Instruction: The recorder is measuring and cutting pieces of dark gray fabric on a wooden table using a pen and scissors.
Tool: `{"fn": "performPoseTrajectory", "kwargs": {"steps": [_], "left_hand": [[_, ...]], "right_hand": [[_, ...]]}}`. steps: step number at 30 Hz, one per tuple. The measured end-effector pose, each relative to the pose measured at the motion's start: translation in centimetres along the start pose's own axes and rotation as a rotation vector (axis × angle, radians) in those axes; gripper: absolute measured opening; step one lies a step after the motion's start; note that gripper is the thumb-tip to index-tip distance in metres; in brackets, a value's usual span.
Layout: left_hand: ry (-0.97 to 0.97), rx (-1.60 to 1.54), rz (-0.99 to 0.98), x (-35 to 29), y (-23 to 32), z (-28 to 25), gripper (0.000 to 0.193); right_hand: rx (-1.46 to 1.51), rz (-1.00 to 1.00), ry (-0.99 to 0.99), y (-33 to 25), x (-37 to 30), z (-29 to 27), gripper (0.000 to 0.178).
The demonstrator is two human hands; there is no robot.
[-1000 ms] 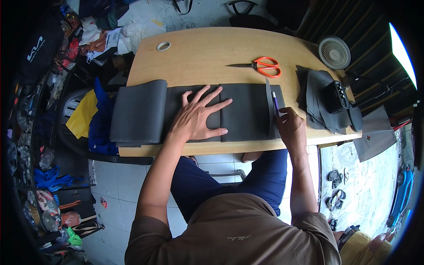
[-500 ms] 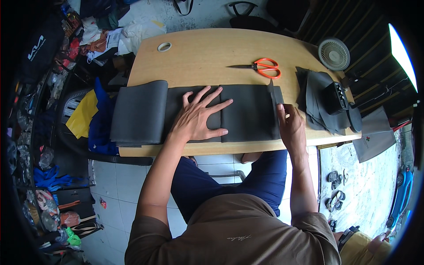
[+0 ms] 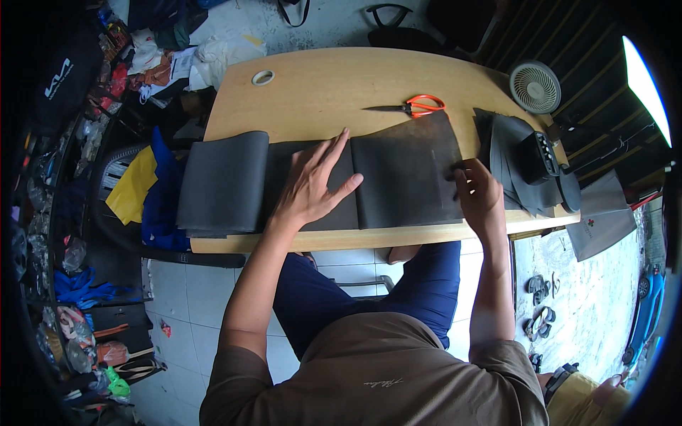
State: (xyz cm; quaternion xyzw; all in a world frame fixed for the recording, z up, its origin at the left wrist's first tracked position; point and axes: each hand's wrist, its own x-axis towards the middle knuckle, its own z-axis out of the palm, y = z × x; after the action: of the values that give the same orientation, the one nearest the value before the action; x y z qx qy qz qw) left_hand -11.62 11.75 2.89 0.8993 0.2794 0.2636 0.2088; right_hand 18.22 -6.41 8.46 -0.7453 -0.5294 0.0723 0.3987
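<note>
- Setting: cluttered workshop with a tiled floor; a wooden table (image 3: 312,85) with rounded corners runs across the upper middle of the view.
- Far left, off the table: heaps of bags and cloth, a yellow sheet (image 3: 131,186) and blue fabric (image 3: 160,199) just beside the table's left end.
- Table, left end: a roll of tape (image 3: 263,77) near the far edge.
- Table, near edge: a long dark grey sheet (image 3: 405,174) lying flat; its left end is folded over and hangs past the table's left edge.
- Left hand (image 3: 312,183): open, fingers spread, palm pressed flat on the middle of the sheet.
- Table, centre right: scissors (image 3: 412,107) with orange handles, blades closed, just beyond the sheet's far edge.
- Right hand (image 3: 477,195): fingertips pinching the sheet's right edge.
- Table, right end: a pile of dark pieces (image 3: 508,160) with a black box-like object (image 3: 538,157) on top; a small round fan (image 3: 534,86) behind it.
- Far right, floor: sandals (image 3: 541,319) on pale ground.
</note>
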Motion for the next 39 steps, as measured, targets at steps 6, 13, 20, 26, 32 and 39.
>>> {"fn": "performPoseTrajectory", "kwargs": {"steps": [6,13,20,26,32,39], "left_hand": [[0.090,-0.385,-0.207,2.2,2.4,2.8,0.119],[0.037,-0.935,-0.296,7.9,6.8,5.4,0.083],[0.145,-0.702,-0.169,14.3,6.3,9.2,0.069],[0.018,-0.785,0.019,20.7,9.6,9.8,0.055],[-0.361,-0.787,-0.027,26.7,14.0,11.8,0.057],[-0.406,-0.528,0.180,31.5,17.9,18.8,0.083]], "right_hand": [[0.526,0.210,-0.027,0.0,0.7,-2.6,0.017],[0.884,0.368,0.120,6.0,0.8,-2.4,0.026],[-0.521,-0.040,0.779,11.7,4.2,-9.3,0.061],[-0.455,0.272,0.477,18.5,5.9,-12.3,0.109],[-0.332,0.247,0.463,24.5,5.7,-13.2,0.104],[-0.090,0.470,0.586,23.0,5.2,-15.0,0.103]]}}
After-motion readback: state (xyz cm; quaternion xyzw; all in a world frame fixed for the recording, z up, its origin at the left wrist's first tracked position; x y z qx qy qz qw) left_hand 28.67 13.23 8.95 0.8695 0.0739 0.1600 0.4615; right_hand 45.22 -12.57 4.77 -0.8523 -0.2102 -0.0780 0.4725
